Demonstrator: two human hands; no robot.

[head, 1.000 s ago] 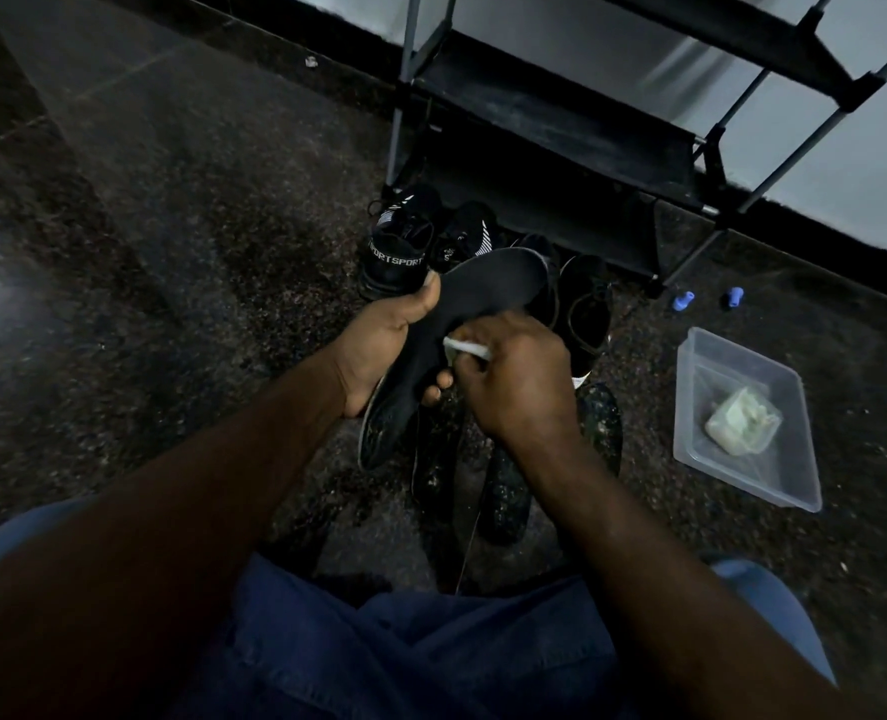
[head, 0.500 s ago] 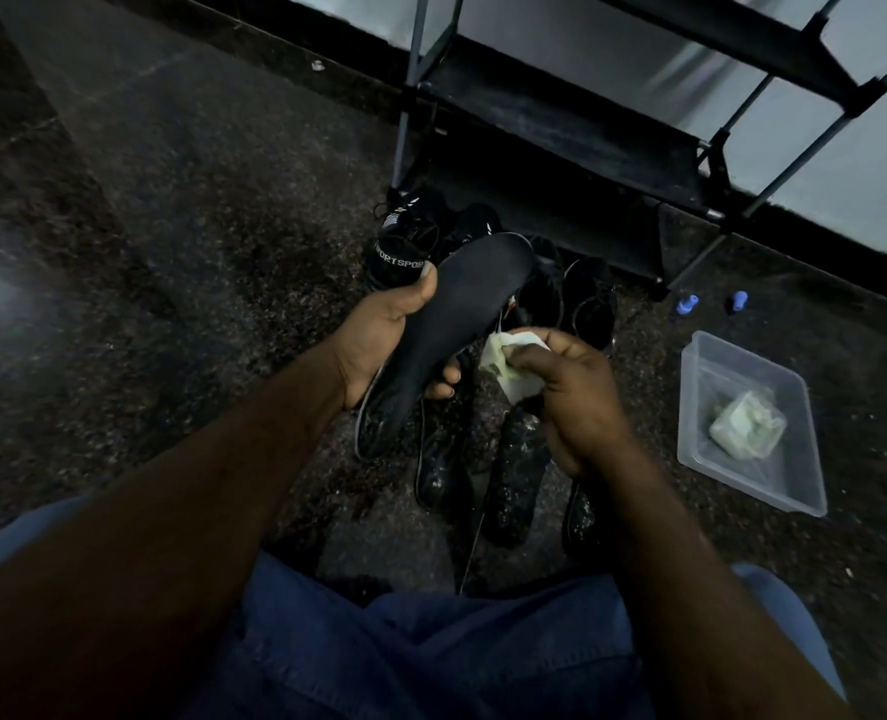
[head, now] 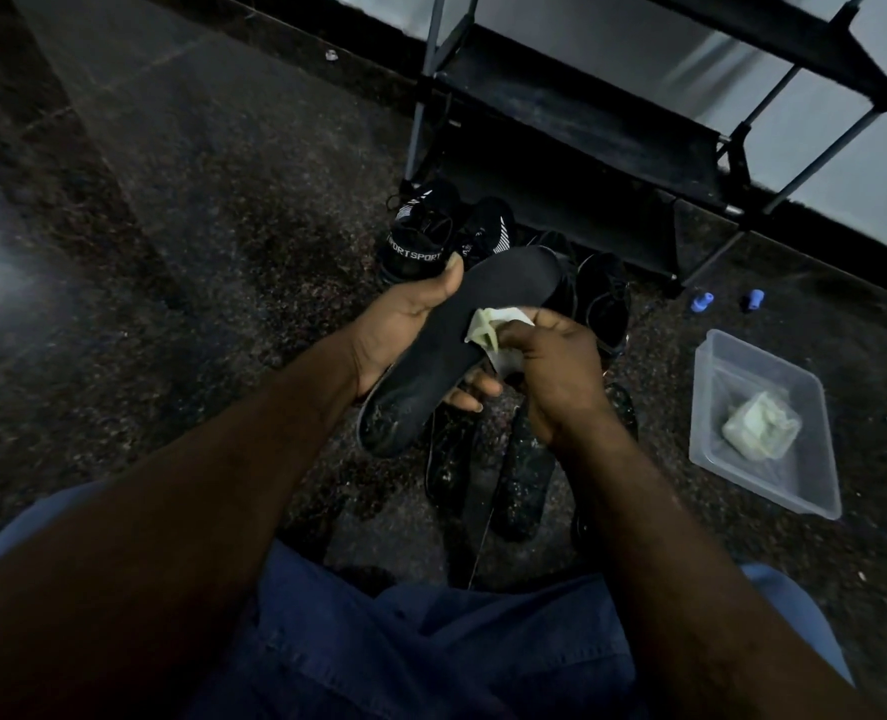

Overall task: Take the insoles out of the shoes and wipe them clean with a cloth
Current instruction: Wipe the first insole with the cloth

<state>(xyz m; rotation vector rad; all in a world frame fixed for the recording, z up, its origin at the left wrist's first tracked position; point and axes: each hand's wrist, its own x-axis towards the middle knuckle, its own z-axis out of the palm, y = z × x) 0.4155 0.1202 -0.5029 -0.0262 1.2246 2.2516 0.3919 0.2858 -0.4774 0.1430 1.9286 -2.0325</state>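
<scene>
Since 0.5 s ago R hand (head: 555, 371) has swung the cloth (head: 488, 330) back onto the insole (head: 488, 293) from off its right side. It now sits approx mid-length at the right edge. 1 s ago it was rubbing about the same spot, so this reads as repeat strokes. L hand (head: 405, 324) grips the insole up in the air over the floor (head: 223, 252), thumb on top at the left edge, fingers curled under w/ tips showing below the right edge. R hand is closed on the bunched cloth, pinching it & pressing it down. Just in front of the rack (head: 586, 132), which stands by the floor's far edge at the wall, are the shoes (head: 431, 236). More insoles (head: 527, 475) lie on the floor beneath the hands, speckled. Toward the floor's right side sits a clear tub (head: 815, 504) w/ a 2nd cloth (head: 761, 426) inside. Step in hand, I'd judge: wiping, not pulling, since the insoles look already out. The held insole's near end looks speckled yet. So the next move prob. calls for a stroke down toward that end, w/ L fingers backing the thin sole from below so it doesn't flex away, then a swap for one off the floor.
</scene>
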